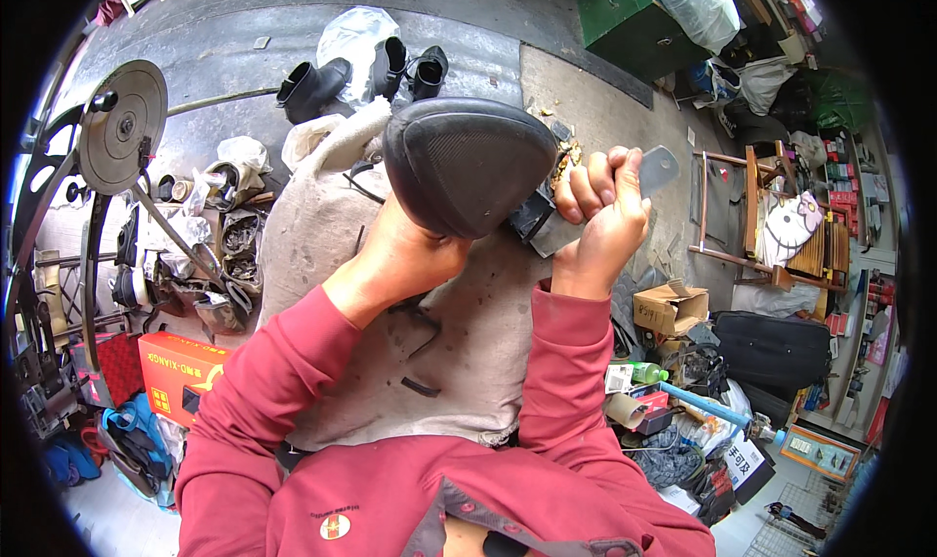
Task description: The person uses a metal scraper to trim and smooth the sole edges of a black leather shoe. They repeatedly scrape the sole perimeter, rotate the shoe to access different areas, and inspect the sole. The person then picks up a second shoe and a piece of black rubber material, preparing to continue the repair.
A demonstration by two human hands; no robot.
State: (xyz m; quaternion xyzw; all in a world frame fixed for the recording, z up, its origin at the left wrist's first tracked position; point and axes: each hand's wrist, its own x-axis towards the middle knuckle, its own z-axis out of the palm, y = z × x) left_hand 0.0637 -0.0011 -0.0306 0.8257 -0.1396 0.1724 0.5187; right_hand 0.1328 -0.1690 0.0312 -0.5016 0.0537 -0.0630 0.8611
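My left hand (415, 254) grips a black shoe (468, 162) from below, its textured sole turned up toward me. My right hand (600, 210) is closed round a flat grey metal blade (660, 171) with a small hole in its upper end; its lower part reaches down beside the shoe's right side. Both forearms are over a stained light cloth (420, 352) covering my lap, where several thin dark strips lie.
Black footwear (307, 88) sits on the floor ahead. A wheeled metal machine (127, 123) and orange box (181, 376) are on the left. To the right are a green cabinet (625, 25), wooden chair (752, 206), cardboard box (664, 308) and black bag (771, 357).
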